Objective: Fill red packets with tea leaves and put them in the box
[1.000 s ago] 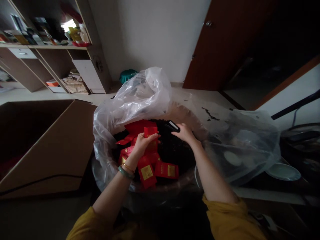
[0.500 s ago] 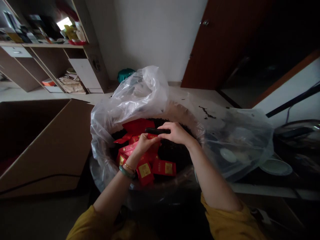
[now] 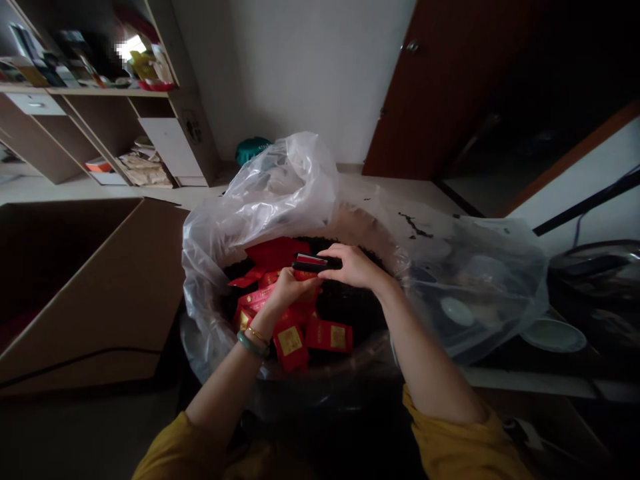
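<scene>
My right hand (image 3: 354,267) is closed around the handle end of a black flat iron (image 3: 306,267), a slim two-armed tool lying level over the tub. Its arms stand slightly apart, with red and a pale strip showing between them. Just below, my left hand (image 3: 286,292) pinches a red packet (image 3: 304,275) near the iron's tip; fingers hide most of this packet. Beneath both hands, several red packets with gold squares (image 3: 290,340) lie on dark loose leaves (image 3: 345,307) in a round tub lined with clear plastic (image 3: 205,267).
A cardboard box (image 3: 110,287) stands open at the left. Plastic sheeting (image 3: 480,287) spreads to the right beside a pale bowl (image 3: 553,333). Behind are a shelf unit (image 3: 185,140), a teal bag (image 3: 250,150) and a brown door (image 3: 445,87).
The flat iron's arms have parted; half a second ago they were pressed together. Both hands stay in nearly the same place over the tub.
</scene>
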`<state>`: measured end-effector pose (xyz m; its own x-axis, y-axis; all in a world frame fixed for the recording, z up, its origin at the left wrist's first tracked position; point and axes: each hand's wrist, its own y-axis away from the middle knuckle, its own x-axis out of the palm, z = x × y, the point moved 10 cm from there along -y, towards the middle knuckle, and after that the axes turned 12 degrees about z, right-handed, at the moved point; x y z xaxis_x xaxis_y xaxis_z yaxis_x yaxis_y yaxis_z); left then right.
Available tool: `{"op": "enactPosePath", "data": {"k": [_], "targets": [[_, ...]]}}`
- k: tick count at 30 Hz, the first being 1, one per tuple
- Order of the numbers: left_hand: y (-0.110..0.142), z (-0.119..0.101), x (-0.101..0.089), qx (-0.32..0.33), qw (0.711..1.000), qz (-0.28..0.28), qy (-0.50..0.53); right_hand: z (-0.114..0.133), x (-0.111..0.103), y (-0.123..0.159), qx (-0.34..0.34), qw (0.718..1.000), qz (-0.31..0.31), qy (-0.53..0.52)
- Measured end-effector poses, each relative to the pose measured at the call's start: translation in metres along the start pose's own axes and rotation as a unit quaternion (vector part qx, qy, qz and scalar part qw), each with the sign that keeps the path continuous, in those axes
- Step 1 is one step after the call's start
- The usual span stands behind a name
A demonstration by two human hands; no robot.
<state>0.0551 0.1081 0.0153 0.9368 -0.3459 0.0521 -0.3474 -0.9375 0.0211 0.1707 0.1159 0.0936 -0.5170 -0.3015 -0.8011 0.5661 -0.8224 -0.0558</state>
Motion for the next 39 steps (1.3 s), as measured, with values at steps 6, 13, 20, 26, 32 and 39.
{"op": "enactPosePath", "data": {"k": [6, 13, 20, 26, 32, 39], "targets": [[0.003, 0.011, 0.002, -0.035, 0.999, 0.018, 0.034, 0.002, -0.002, 0.001, -0.017, 1.000, -0.007, -0.002], [0.007, -0.019, -0.010, 0.056, 0.997, -0.043, 0.008, 0.002, -0.001, -0.001, -0.021, 0.999, -0.024, 0.017], [0.007, -0.023, -0.018, 0.097, 0.992, -0.065, 0.048, 0.006, 0.002, -0.001, -0.036, 0.999, -0.016, 0.009], [0.008, -0.023, -0.020, 0.095, 0.991, -0.078, 0.057, 0.006, 0.004, -0.001, -0.041, 0.999, -0.011, -0.010], [0.005, -0.020, -0.016, 0.074, 0.994, -0.053, 0.053, 0.001, 0.005, -0.003, -0.026, 1.000, -0.011, -0.005], [-0.001, -0.018, -0.017, 0.060, 0.998, -0.030, 0.010, -0.010, 0.005, -0.003, 0.013, 1.000, -0.014, -0.013]]}}
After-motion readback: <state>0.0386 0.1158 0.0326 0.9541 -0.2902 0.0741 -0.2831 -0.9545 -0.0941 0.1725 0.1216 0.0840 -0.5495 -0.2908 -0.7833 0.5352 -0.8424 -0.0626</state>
